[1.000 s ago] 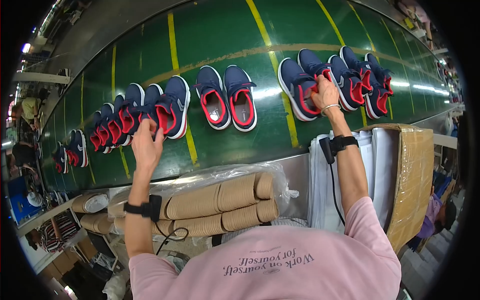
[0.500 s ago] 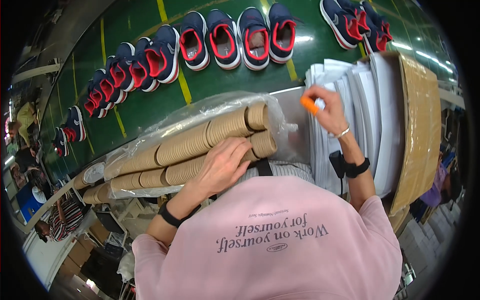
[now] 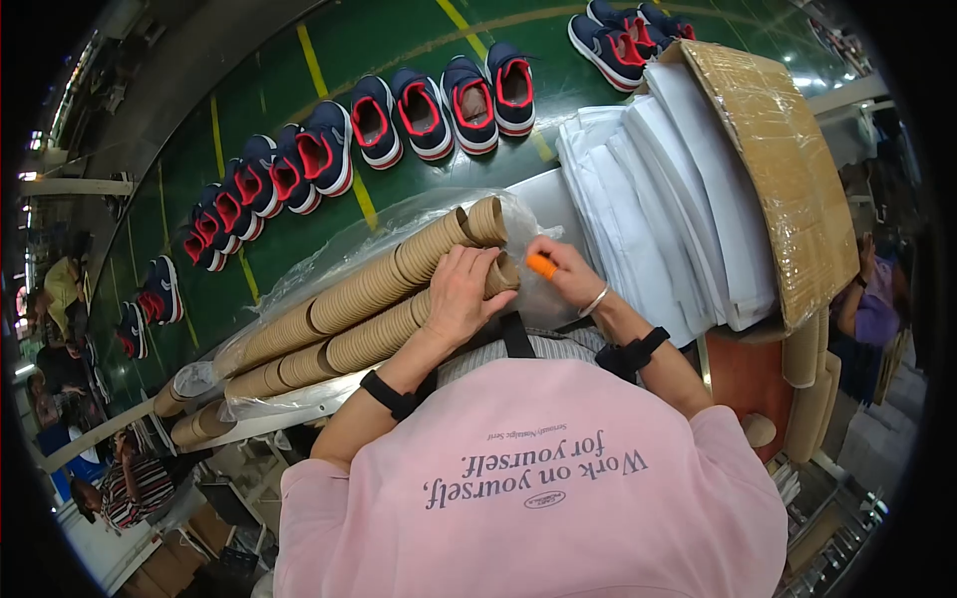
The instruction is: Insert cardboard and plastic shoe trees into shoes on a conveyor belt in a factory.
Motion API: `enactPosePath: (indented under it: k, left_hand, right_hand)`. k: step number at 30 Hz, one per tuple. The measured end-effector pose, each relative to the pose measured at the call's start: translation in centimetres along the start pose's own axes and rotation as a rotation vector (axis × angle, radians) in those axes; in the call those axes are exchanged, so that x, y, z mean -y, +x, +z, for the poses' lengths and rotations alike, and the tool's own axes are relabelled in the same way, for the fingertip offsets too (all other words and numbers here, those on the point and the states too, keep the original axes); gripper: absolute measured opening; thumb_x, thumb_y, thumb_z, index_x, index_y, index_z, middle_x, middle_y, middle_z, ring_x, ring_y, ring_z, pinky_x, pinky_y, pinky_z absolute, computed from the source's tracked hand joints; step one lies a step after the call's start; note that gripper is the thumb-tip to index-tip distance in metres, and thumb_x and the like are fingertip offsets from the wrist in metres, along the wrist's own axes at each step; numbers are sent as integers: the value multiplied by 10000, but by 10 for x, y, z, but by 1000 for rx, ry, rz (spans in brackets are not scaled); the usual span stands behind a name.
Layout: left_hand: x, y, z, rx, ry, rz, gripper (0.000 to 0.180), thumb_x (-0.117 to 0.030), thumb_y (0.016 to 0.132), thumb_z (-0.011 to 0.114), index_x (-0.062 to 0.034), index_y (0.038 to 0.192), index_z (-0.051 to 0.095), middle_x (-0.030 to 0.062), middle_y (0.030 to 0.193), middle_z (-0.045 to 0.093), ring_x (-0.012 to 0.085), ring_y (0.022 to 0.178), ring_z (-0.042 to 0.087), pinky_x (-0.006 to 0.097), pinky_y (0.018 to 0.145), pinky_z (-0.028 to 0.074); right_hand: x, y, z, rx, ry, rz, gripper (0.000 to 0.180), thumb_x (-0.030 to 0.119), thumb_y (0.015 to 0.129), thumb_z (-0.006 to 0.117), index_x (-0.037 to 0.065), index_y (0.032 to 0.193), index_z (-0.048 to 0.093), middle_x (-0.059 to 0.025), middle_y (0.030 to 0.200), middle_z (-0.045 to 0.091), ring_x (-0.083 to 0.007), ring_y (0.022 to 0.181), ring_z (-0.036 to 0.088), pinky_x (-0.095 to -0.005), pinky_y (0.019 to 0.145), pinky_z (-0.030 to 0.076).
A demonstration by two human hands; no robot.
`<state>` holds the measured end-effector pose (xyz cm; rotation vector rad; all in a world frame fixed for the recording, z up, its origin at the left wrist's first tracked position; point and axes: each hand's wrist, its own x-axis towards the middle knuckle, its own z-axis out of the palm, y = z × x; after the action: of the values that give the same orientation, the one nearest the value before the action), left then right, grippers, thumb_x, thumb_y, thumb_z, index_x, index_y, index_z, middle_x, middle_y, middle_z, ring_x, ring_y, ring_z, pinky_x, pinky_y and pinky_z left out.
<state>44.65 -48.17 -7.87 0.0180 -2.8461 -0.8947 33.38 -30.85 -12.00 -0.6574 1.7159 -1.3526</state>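
Note:
My left hand (image 3: 462, 296) rests over the right end of the nearer row of brown ribbed cardboard pieces (image 3: 377, 337), its fingers bent over them and its thumb out to the side. A second stacked row (image 3: 364, 284) lies just behind it, both on clear plastic wrap (image 3: 399, 221). Close to the right end of these rows is my right hand (image 3: 570, 279), its fingers curled. An orange finger cover (image 3: 541, 266) shows at a fingertip of that hand. Whether anything is pinched in it is hidden.
To the right, white paper sheets (image 3: 638, 189) stand in a cardboard box (image 3: 783, 164). Navy shoes with red linings (image 3: 419, 110) line the green conveyor (image 3: 289, 90) beyond. Other people (image 3: 125, 478) are at the far left and right edges.
My right hand has moved left and nearer, from above the white sheets to the end of the cardboard rows. The white bit in its fingers no longer shows. My left hand stays on the cardboard.

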Motion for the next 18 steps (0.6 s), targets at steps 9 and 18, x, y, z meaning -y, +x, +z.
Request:
enactPosePath:
  k: [9, 18]
  left_hand:
    - [1, -4, 0, -51, -8, 34, 561, -212, 592, 793, -14, 1073, 584, 91, 996, 567, 264, 953, 516, 365, 818, 419]
    - [6, -10, -8, -60, -178, 5, 615, -267, 630, 795, -33, 1146, 555, 98, 1069, 564, 267, 1031, 502, 365, 889, 399]
  right_hand:
    - [4, 1, 17, 80, 110, -157, 53, 18, 824, 603, 27, 874, 587, -2, 775, 567, -78, 735, 504, -214, 683, 410]
    - [9, -25, -31, -246, 686, -172, 40, 58, 882, 587, 20, 872, 581, -35, 882, 593, -92, 824, 548, -236, 775, 444]
